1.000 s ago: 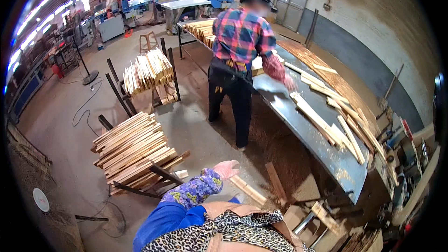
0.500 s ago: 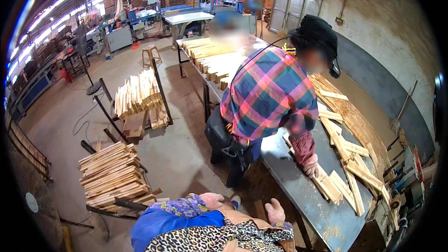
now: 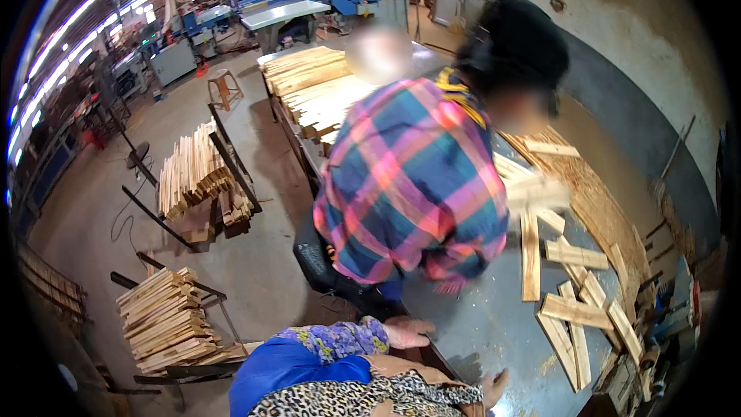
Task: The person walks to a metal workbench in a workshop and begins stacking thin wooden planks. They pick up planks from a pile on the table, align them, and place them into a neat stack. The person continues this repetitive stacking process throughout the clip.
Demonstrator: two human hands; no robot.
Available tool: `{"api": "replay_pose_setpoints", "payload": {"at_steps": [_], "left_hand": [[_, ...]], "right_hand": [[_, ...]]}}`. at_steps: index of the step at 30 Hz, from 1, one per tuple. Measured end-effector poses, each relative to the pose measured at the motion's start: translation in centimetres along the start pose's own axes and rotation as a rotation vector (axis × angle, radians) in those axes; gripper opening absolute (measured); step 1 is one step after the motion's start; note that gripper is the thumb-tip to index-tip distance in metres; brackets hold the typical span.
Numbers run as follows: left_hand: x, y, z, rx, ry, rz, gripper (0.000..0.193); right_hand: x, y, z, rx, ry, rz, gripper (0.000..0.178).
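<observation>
Over the near-left edge of the grey work table [image 3: 494,324], my left hand [image 3: 409,332] reaches right with fingers stretched out and nothing in them. My right hand [image 3: 494,388] is lower right, above the table's near end, fingers apart and holding nothing. The nearest wooden slats [image 3: 557,349] lie to the right of both hands, touching neither. Another person in a plaid shirt [image 3: 413,177] leans over the table just ahead of me, and that person's hands are mostly hidden. A motion-smeared board [image 3: 536,191] shows beside their right side.
Several loose slats [image 3: 575,255] lie crisscross on the table's right part. A long particle board [image 3: 590,193] runs along its far side. To the left stand racks with stacked strips [image 3: 166,320] and more strips [image 3: 197,170]. Farther back are a stool [image 3: 224,89] and a board-covered table [image 3: 309,85].
My hands have moved right and forward, from beside the table to its edge and surface. The other person has bent lower, and slats on the table lie differently. The view has shifted.
</observation>
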State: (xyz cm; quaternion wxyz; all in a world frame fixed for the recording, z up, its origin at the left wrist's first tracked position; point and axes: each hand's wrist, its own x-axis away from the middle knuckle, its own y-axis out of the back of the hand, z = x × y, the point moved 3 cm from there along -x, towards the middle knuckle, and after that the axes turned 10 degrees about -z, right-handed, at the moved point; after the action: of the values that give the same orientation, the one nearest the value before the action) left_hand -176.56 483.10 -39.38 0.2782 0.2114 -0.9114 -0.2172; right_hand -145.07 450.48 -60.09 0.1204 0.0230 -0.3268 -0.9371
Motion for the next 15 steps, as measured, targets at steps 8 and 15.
{"api": "replay_pose_setpoints", "payload": {"at_steps": [8,15], "left_hand": [[-1.0,4.3,-4.4,-0.02,0.032,-0.212,0.061],[-2.5,13.2,-19.7,-0.265,-0.303,-0.482,0.058]], "right_hand": [[-9.4,1.1,16.9,0.427,0.315,0.104,0.067],[-12.8,-8.4,9.7,0.415,0.898,0.09,0.07]]}}
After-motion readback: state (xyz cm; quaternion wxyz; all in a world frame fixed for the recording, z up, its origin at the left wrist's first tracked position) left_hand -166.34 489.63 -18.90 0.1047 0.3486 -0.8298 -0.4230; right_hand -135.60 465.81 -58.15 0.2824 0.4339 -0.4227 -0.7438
